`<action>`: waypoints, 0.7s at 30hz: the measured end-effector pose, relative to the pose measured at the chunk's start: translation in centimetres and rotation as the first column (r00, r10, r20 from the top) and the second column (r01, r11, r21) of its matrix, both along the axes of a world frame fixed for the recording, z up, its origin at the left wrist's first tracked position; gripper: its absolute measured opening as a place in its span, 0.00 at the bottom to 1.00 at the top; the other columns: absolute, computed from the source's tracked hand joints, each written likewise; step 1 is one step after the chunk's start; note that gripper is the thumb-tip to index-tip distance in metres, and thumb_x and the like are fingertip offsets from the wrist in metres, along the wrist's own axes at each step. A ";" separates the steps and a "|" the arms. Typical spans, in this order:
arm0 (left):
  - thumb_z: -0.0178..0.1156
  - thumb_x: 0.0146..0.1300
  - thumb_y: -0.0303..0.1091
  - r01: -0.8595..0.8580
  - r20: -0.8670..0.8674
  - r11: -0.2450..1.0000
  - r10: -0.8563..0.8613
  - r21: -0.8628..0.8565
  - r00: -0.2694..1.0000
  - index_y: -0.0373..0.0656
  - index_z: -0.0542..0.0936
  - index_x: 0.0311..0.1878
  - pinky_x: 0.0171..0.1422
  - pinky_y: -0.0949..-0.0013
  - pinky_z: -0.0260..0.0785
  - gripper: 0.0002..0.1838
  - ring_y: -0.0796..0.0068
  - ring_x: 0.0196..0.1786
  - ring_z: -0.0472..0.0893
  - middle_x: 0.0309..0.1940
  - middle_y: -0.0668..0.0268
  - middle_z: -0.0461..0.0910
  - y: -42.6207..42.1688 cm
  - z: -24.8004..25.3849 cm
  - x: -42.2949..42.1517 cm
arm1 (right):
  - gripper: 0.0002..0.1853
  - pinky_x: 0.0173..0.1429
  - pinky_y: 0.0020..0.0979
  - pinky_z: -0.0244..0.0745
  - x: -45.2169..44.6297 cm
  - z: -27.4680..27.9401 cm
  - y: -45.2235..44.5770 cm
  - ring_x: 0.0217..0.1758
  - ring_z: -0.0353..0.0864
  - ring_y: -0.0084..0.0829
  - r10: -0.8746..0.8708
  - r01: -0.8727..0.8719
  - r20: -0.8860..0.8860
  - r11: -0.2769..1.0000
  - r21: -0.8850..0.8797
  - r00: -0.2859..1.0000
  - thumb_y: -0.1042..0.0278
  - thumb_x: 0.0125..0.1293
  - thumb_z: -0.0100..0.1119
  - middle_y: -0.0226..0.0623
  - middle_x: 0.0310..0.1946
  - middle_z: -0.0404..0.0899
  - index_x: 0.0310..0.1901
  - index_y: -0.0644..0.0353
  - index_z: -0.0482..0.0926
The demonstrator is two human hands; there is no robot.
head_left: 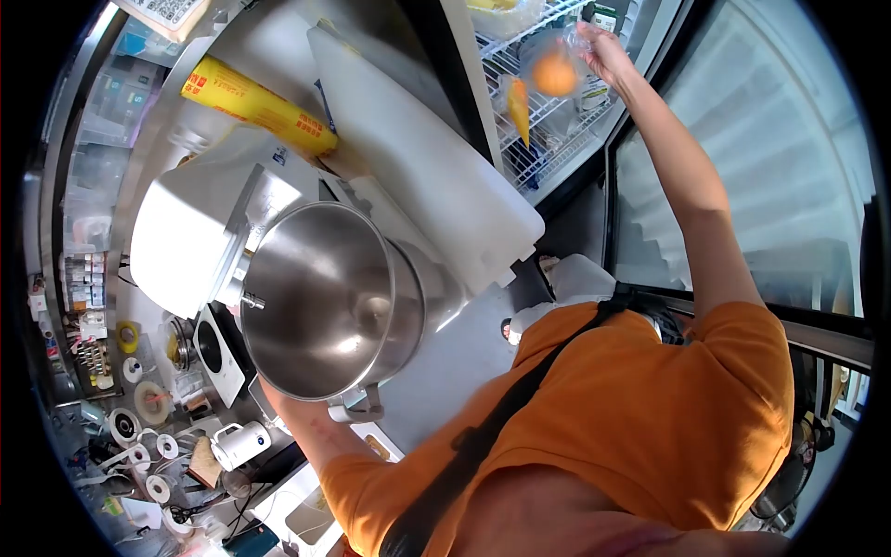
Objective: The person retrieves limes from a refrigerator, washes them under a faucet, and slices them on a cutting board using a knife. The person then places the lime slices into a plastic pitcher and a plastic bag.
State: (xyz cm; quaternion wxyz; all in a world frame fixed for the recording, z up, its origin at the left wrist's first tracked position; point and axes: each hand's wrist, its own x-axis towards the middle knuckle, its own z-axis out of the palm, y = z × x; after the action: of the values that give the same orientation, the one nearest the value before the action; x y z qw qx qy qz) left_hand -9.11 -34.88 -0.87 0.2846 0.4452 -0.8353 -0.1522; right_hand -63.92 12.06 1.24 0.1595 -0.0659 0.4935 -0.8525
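My right hand (603, 54) is raised at the open fridge, fingers closed on the top of a clear plastic bag. Inside this bag shows a round orange thing (555, 72). A yellow-orange piping bag (519, 110) hangs beside it, in front of the wire racks (562, 147). My left forearm reaches up behind a large steel mixing bowl (316, 297), which hides my left hand. The bowl is tilted with its mouth towards me, and no contents show in it.
A white mixer (186, 223) stands left of the bowl, near a yellow box (255, 104) and a long pale roll or sheet (418, 139). Lower left are a small scale (220, 357), a white jug (241, 446) and several tape rolls. The glass fridge door (742, 167) is at right.
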 end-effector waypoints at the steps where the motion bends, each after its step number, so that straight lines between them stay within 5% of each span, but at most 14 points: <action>1: 0.53 0.63 0.39 0.001 -0.002 1.000 -0.001 0.001 1.000 0.33 0.74 0.49 0.48 0.68 0.69 0.18 0.66 0.44 0.79 0.41 0.56 0.79 0.0 0.0 0.0 | 0.10 0.40 0.30 0.82 0.0 -0.5 0.1 0.38 0.82 0.39 -0.013 0.013 0.024 1.000 -0.013 1.000 0.74 0.67 0.49 0.44 0.38 0.78 0.45 0.71 0.72; 6: 0.53 0.63 0.39 0.007 -0.003 1.000 -0.007 0.002 1.000 0.33 0.74 0.50 0.49 0.69 0.68 0.19 0.66 0.45 0.78 0.42 0.56 0.79 0.0 0.2 -0.1 | 0.10 0.33 0.25 0.79 0.4 -1.6 0.3 0.33 0.82 0.34 -0.065 0.057 0.061 0.992 0.116 0.996 0.76 0.64 0.48 0.41 0.33 0.78 0.45 0.70 0.73; 9: 0.53 0.63 0.39 0.009 0.002 1.000 -0.009 -0.002 1.000 0.32 0.73 0.50 0.49 0.69 0.68 0.19 0.66 0.45 0.78 0.42 0.56 0.79 -0.1 0.5 -0.1 | 0.15 0.30 0.25 0.78 -0.2 -2.8 0.4 0.30 0.80 0.31 -0.075 0.079 -0.027 0.971 0.225 0.997 0.67 0.61 0.53 0.38 0.30 0.77 0.45 0.70 0.73; 11: 0.53 0.64 0.39 0.009 0.009 1.000 -0.009 0.003 1.000 0.32 0.73 0.50 0.50 0.69 0.68 0.19 0.66 0.46 0.78 0.43 0.56 0.79 -0.2 0.4 -0.7 | 0.28 0.29 0.26 0.76 0.0 -2.6 0.0 0.29 0.78 0.27 0.002 0.042 -0.073 0.797 0.602 0.997 0.52 0.54 0.61 0.37 0.31 0.76 0.47 0.69 0.72; 12: 0.52 0.64 0.39 0.015 0.005 1.000 -0.015 -0.004 1.000 0.32 0.73 0.51 0.50 0.69 0.68 0.19 0.66 0.46 0.78 0.43 0.56 0.78 -0.3 0.6 -0.2 | 0.45 0.45 0.32 0.78 1.6 -1.4 -0.7 0.44 0.79 0.38 -0.034 0.100 -0.104 0.670 0.736 0.994 0.40 0.44 0.67 0.47 0.48 0.73 0.55 0.71 0.65; 13: 0.52 0.64 0.39 0.019 0.010 1.000 -0.019 -0.005 1.000 0.32 0.73 0.51 0.50 0.69 0.68 0.19 0.66 0.46 0.78 0.43 0.56 0.78 -0.4 0.6 -0.2 | 0.45 0.45 0.32 0.78 1.5 -2.1 -1.0 0.44 0.79 0.38 -0.045 0.107 -0.103 0.671 0.734 0.994 0.40 0.44 0.67 0.47 0.48 0.73 0.55 0.71 0.65; 15: 0.52 0.64 0.39 0.021 0.011 1.000 -0.021 -0.001 1.000 0.32 0.73 0.51 0.50 0.69 0.68 0.20 0.66 0.46 0.78 0.44 0.56 0.78 -0.6 0.8 -0.4 | 0.52 0.52 0.34 0.73 1.6 -3.7 -1.6 0.47 0.78 0.42 0.314 0.420 -0.467 0.208 0.883 0.827 0.36 0.38 0.69 0.52 0.46 0.76 0.57 0.71 0.64; 16: 0.52 0.64 0.39 0.018 0.014 1.000 -0.018 -0.003 1.000 0.32 0.73 0.51 0.51 0.69 0.68 0.20 0.66 0.46 0.78 0.44 0.56 0.78 -0.7 0.8 -0.5 | 0.50 0.58 0.34 0.68 1.6 -3.3 -1.5 0.54 0.74 0.47 0.439 0.328 -0.329 0.079 0.941 0.836 0.40 0.39 0.71 0.55 0.50 0.74 0.58 0.70 0.66; 21: 0.52 0.65 0.39 0.014 0.021 1.000 -0.014 -0.004 1.000 0.32 0.72 0.52 0.51 0.70 0.68 0.20 0.66 0.47 0.77 0.45 0.56 0.78 -0.9 1.4 -0.2 | 0.35 0.53 0.34 0.71 -1.8 -3.8 -0.7 0.50 0.77 0.44 0.577 0.327 -0.282 0.028 0.945 0.766 0.49 0.45 0.69 0.50 0.46 0.77 0.52 0.64 0.74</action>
State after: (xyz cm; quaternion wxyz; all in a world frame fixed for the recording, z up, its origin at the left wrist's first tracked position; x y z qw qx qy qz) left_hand -9.36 -35.79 0.57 0.2757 0.4402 -0.8417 -0.1477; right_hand -65.75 11.40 -2.60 0.0693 -0.2596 0.9488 -0.1658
